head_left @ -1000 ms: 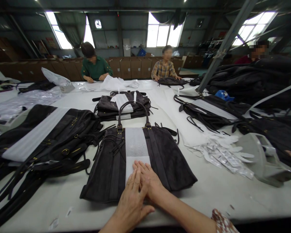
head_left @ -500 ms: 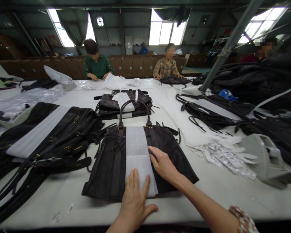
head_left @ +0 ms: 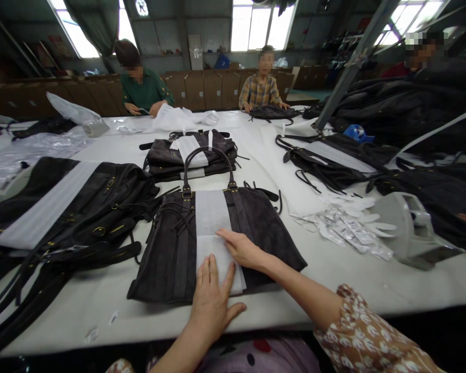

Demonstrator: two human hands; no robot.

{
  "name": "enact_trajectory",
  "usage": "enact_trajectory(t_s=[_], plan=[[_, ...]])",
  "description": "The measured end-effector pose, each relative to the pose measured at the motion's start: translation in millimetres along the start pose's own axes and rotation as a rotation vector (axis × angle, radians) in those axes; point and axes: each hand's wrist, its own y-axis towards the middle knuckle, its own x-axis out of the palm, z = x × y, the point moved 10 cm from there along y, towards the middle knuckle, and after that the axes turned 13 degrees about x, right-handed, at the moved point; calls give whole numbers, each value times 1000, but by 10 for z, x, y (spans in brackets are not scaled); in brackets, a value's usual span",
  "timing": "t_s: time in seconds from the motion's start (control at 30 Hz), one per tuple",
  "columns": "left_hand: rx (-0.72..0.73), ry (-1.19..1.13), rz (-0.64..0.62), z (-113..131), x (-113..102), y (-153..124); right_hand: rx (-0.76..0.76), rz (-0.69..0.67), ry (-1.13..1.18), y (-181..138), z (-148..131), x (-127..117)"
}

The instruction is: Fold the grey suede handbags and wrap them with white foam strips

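Note:
A dark grey handbag lies flat in front of me, its looped handles raised toward the far side. A white foam sheet is wrapped around its middle, with one edge overlapping across the front. My left hand rests open on the lower part of the sheet, fingers spread and thumb out to the right. My right hand touches the sheet at the overlapping edge, its index finger stretched out along it. Its other fingers are partly hidden beneath the hand.
Wrapped bags lie at left, with more bags stacked behind. A grey tape dispenser and silvery packets lie at right. Two co-workers stand across the table; another person is at far right.
My right hand has slid left from the sheet's right edge onto the overlap. My left hand stays pressed on the sheet. The view has tilted down slightly.

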Motion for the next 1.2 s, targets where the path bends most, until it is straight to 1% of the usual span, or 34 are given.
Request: enact_trajectory(t_s=[0.07, 0.1, 0.13, 0.2, 0.3, 0.37, 0.53, 0.7, 0.83, 0.9, 1.03, 1.2], plan=[[8, 5, 0, 16, -26, 5, 56, 133, 47, -37, 71, -223], [12, 4, 0, 21, -31, 4, 79, 164, 49, -69, 92, -287], [14, 3, 0, 23, -31, 1, 97, 166, 41, -100, 104, -311], [17, 5, -1, 23, -22, -7, 126, 124, -16, -143, 110, -277], [19, 16, -2, 19, -4, -14, 160, 63, -181, -144, 102, -146], [22, 18, 1, 16, 7, -14, 178, 59, -256, -105, 88, -85], [25, 5, 23, -3, 37, -17, 237, 89, -313, -10, 83, -43], [22, -3, 15, -18, 72, -27, 304, 98, -324, 31, 162, -53], [21, -5, 7, -22, 90, -28, 325, 122, -283, 87, 222, -89], [18, -5, 9, -27, 99, -28, 305, 134, -259, 113, 217, -108], [21, -8, 21, -32, 125, -35, 221, 140, -224, 125, 151, -114], [34, -8, 28, -35, 136, -49, 238, 160, -196, 141, 211, -85]])
